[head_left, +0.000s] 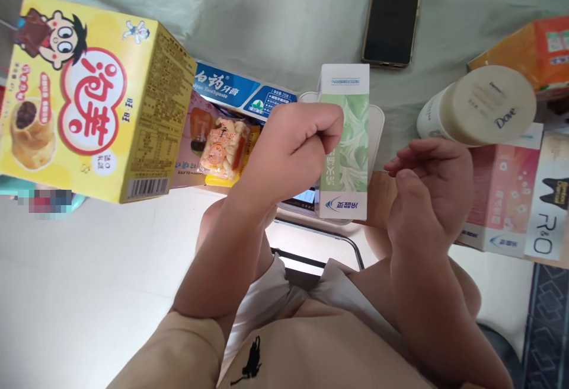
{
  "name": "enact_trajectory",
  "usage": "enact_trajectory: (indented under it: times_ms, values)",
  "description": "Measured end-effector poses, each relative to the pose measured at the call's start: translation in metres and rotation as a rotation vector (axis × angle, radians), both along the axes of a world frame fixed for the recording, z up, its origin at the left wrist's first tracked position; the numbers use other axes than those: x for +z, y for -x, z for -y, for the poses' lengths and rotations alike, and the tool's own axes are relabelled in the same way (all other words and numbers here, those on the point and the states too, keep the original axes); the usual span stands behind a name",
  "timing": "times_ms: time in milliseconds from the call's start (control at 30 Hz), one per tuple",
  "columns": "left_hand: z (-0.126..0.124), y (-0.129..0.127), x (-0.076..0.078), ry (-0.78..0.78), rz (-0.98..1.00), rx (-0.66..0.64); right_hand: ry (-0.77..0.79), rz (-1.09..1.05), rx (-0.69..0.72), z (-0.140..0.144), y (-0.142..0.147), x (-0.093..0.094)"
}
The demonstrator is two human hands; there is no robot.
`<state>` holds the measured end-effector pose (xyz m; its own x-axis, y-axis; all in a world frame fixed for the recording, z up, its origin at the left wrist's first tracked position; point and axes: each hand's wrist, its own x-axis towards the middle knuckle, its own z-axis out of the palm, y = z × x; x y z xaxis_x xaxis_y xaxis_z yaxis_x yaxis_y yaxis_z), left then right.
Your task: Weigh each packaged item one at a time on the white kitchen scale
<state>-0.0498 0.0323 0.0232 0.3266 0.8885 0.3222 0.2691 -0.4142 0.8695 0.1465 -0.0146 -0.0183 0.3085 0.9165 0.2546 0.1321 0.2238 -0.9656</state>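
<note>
Left hand (296, 146): your fist, closed tight, holding nothing, touching the green box (344, 140).
Right hand (433, 190): half open, empty, at 3 o'clock from that box.

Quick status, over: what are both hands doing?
Left hand fisted beside the green carton. Right hand loosely curled, empty. Dove jar close by.

The white jar lid (494, 104) is showing "Dove". The blue toothpaste box (242, 93) is reading "Toothpaste" beside Chinese characters. The white carton (549, 199) at the right edge is bearing "R&O". The yellow snack box (89, 98) is carrying large red Chinese characters and a barcode.
</note>
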Motion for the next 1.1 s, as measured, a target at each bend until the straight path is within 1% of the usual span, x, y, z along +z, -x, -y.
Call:
enact_trajectory:
  times_ms: [100, 233, 367, 467, 533, 633, 767, 833, 967, 1033, 1100]
  values:
    - [-0.002, -0.006, 0.001, -0.068, 0.002, 0.011, 0.038, -0.041, 0.068, 0.0, -0.004, 0.006]
    - [-0.004, -0.007, 0.004, -0.175, -0.031, 0.011, 0.03, -0.085, 0.147, -0.004, -0.008, 0.014]
    - [-0.004, -0.004, 0.006, -0.221, -0.006, 0.026, 0.027, -0.077, 0.133, 0.003, -0.011, 0.01]
    - [-0.002, 0.0, 0.004, -0.245, 0.064, 0.013, 0.018, -0.02, 0.105, 0.014, -0.011, 0.004]
    - [0.003, 0.005, 0.001, -0.207, 0.09, 0.018, -0.005, 0.055, 0.105, 0.02, -0.008, 0.002]
    - [0.013, 0.016, -0.001, -0.104, 0.078, 0.028, -0.01, 0.195, 0.097, 0.023, -0.004, 0.003]
    - [0.024, 0.03, -0.002, -0.054, 0.086, 0.019, 0.003, 0.405, 0.116, 0.021, 0.003, 0.013]
    - [0.025, 0.034, -0.002, -0.025, 0.087, 0.03, 0.042, 0.577, 0.121, 0.018, 0.011, 0.022]
    - [0.022, 0.035, -0.003, 0.05, 0.07, 0.055, 0.193, 0.95, 0.145, 0.012, 0.035, 0.041]
    - [0.02, 0.034, -0.002, 0.049, 0.077, 0.058, 0.212, 1.06, 0.187, 0.01, 0.043, 0.044]
    - [0.021, 0.034, 0.002, 0.029, 0.084, 0.053, 0.202, 1.102, 0.197, 0.008, 0.044, 0.044]
